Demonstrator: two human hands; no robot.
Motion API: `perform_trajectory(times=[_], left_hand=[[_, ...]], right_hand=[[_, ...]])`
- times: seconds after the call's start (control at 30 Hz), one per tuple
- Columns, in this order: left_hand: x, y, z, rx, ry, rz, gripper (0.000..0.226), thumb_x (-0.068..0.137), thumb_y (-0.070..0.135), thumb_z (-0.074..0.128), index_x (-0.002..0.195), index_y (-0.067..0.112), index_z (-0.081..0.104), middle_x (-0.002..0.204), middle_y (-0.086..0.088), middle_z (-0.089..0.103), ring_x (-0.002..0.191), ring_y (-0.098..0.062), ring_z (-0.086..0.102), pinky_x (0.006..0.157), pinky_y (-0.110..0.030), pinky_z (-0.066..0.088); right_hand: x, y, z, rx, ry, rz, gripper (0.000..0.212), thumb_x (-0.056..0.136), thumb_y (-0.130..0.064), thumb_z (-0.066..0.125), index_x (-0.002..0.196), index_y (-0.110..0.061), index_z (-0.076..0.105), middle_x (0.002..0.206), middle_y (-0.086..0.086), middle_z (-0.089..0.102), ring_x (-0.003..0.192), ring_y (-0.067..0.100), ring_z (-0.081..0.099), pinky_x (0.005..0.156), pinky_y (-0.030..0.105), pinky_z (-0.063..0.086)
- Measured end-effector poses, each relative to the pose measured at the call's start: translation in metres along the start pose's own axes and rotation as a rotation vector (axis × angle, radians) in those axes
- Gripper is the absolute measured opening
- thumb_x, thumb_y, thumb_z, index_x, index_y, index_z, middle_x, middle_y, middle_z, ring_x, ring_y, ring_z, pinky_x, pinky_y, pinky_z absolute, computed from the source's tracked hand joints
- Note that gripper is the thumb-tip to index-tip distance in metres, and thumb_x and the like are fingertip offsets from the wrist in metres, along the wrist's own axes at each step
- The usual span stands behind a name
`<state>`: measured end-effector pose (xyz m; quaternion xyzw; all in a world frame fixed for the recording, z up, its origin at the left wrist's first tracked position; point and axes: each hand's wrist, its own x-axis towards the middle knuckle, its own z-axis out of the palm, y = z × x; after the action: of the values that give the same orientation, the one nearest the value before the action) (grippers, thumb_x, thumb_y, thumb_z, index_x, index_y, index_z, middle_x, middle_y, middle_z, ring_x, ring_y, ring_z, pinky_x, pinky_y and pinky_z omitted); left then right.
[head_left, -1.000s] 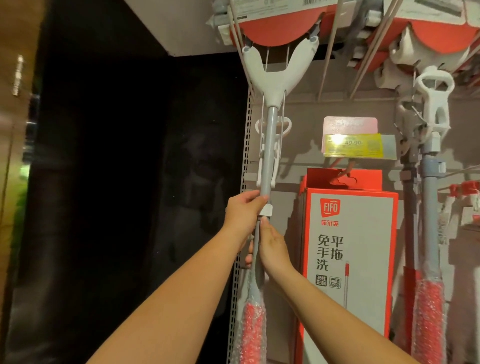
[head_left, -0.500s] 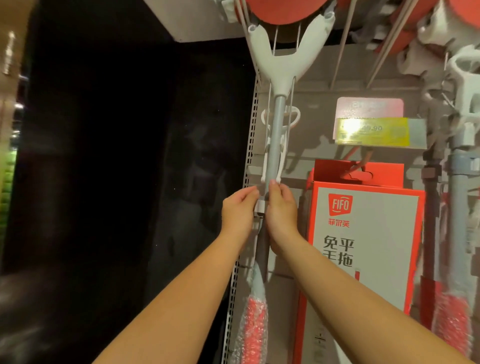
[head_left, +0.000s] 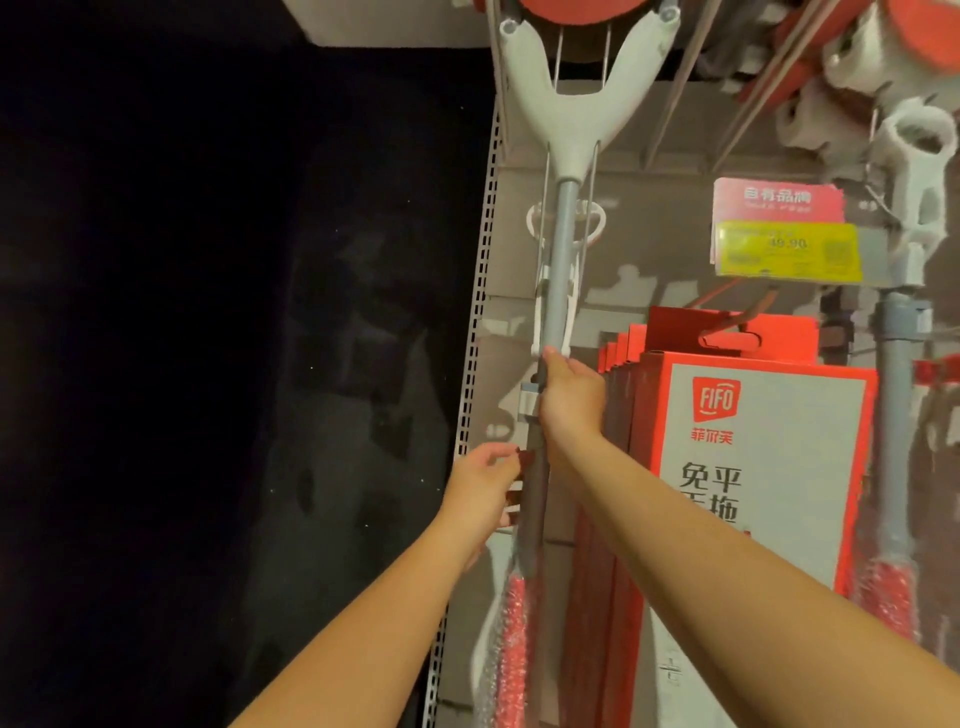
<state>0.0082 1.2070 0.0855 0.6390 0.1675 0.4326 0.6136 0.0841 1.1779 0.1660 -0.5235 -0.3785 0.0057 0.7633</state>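
At the far left is a dark wall panel (head_left: 208, 364), then the perforated shelf upright (head_left: 475, 312). Just right of it the left hand (head_left: 480, 491) hovers low beside the mop pole (head_left: 563, 249). Its fingers are half curled toward something small and dark red at their tips, and I cannot tell whether they pinch it or only touch it.

The pole hangs upright against the back panel, with its white yoke (head_left: 571, 104) up at the rack and its bubble-wrapped red grip (head_left: 514, 623) below the hands. The right hand (head_left: 571, 397) is wrapped round the pole just above a white collar (head_left: 529, 400), thumb uppermost.

The step looks like freeing or reseating the hanging mop. To do it well, the right hand should guide the pole straight along its own line, while the left comes in to steady the lower shaft so the wrapped end does not swing. The yoke should move without snagging the wire prongs beside it.

Right of the hands hang red FIFO boxes (head_left: 769, 467), a yellow price tag (head_left: 784, 249) and a second mop (head_left: 896, 441), close enough to be knocked.
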Motion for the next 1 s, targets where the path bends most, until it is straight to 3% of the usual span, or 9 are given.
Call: perform_trajectory(times=[0.13, 0.23, 0.33, 0.43, 0.6, 0.7, 0.77, 0.87, 1.0], left_hand=[[0.01, -0.023, 0.001, 0.031, -0.065, -0.024, 0.026, 0.098, 0.01, 0.045, 0.107, 0.011, 0.069, 0.097, -0.009, 0.073, 0.078, -0.016, 0.066, 0.068, -0.029, 0.055], [0.023, -0.03, 0.003, -0.005, -0.017, -0.018, 0.028, 0.099, 0.008, 0.042, 0.1, 0.01, 0.07, 0.083, -0.004, 0.07, 0.07, -0.014, 0.062, 0.061, -0.027, 0.053], [0.037, -0.039, -0.004, -0.02, 0.017, -0.025, 0.026, 0.1, 0.01, 0.043, 0.101, 0.01, 0.069, 0.076, -0.003, 0.065, 0.07, -0.016, 0.058, 0.066, -0.03, 0.051], [0.052, -0.044, -0.006, -0.029, 0.034, -0.033, 0.027, 0.1, 0.01, 0.043, 0.098, 0.012, 0.07, 0.076, -0.005, 0.064, 0.07, -0.019, 0.058, 0.062, -0.03, 0.051], [0.064, -0.05, -0.001, -0.067, 0.017, -0.037, 0.022, 0.099, 0.014, 0.05, 0.087, 0.017, 0.068, 0.072, -0.005, 0.064, 0.066, -0.02, 0.058, 0.063, -0.032, 0.05], [0.066, -0.052, 0.003, -0.078, 0.013, -0.058, 0.023, 0.1, 0.015, 0.048, 0.087, 0.014, 0.066, 0.073, -0.007, 0.062, 0.065, -0.022, 0.057, 0.061, -0.033, 0.049], [0.065, -0.055, 0.005, -0.09, 0.011, -0.078, 0.022, 0.1, 0.016, 0.047, 0.092, 0.013, 0.067, 0.073, -0.006, 0.063, 0.063, -0.02, 0.057, 0.057, -0.029, 0.05], [0.067, -0.057, 0.004, -0.093, 0.02, -0.08, 0.022, 0.101, 0.017, 0.046, 0.103, 0.011, 0.067, 0.075, -0.003, 0.066, 0.063, -0.015, 0.059, 0.054, -0.025, 0.05], [0.061, -0.05, 0.007, -0.012, 0.045, -0.083, 0.021, 0.101, 0.017, 0.045, 0.104, 0.013, 0.066, 0.08, -0.004, 0.065, 0.069, -0.017, 0.059, 0.054, -0.024, 0.05]], right_hand=[[0.012, 0.007, -0.002, -0.04, 0.023, -0.009, 0.026, 0.096, -0.025, 0.053, 0.077, -0.009, 0.062, 0.059, 0.003, 0.042, 0.058, 0.016, 0.038, 0.053, 0.028, 0.039], [0.021, 0.014, 0.005, -0.038, 0.02, 0.039, 0.029, 0.096, -0.026, 0.054, 0.073, -0.009, 0.059, 0.06, 0.004, 0.044, 0.055, 0.016, 0.04, 0.046, 0.021, 0.038], [0.028, 0.023, 0.018, -0.04, 0.021, 0.076, 0.034, 0.095, -0.031, 0.054, 0.069, -0.011, 0.059, 0.065, 0.006, 0.051, 0.059, 0.019, 0.048, 0.058, 0.034, 0.05], [0.032, 0.027, 0.025, -0.088, 0.048, 0.072, 0.038, 0.095, -0.035, 0.052, 0.066, -0.012, 0.057, 0.065, 0.005, 0.052, 0.065, 0.025, 0.053, 0.066, 0.041, 0.052], [0.04, 0.029, 0.021, -0.154, 0.072, 0.059, 0.039, 0.097, -0.032, 0.051, 0.07, -0.007, 0.061, 0.062, 0.002, 0.047, 0.055, 0.016, 0.044, 0.055, 0.033, 0.045], [0.043, 0.029, 0.019, -0.171, 0.075, 0.072, 0.043, 0.097, -0.029, 0.051, 0.057, -0.015, 0.048, 0.059, 0.002, 0.044, 0.051, 0.016, 0.04, 0.048, 0.028, 0.044], [0.046, 0.032, 0.017, -0.21, 0.066, 0.078, 0.042, 0.098, -0.029, 0.05, 0.059, -0.013, 0.049, 0.06, 0.002, 0.045, 0.053, 0.017, 0.043, 0.046, 0.026, 0.039], [0.049, 0.035, 0.017, -0.235, 0.04, 0.055, 0.034, 0.098, -0.032, 0.049, 0.076, -0.008, 0.058, 0.064, 0.002, 0.049, 0.067, 0.023, 0.048, 0.058, 0.031, 0.038], [0.046, 0.034, 0.014, -0.294, -0.011, 0.049, 0.038, 0.101, -0.039, 0.04, 0.085, -0.009, 0.056, 0.075, 0.003, 0.052, 0.069, 0.02, 0.049, 0.056, 0.031, 0.034]])
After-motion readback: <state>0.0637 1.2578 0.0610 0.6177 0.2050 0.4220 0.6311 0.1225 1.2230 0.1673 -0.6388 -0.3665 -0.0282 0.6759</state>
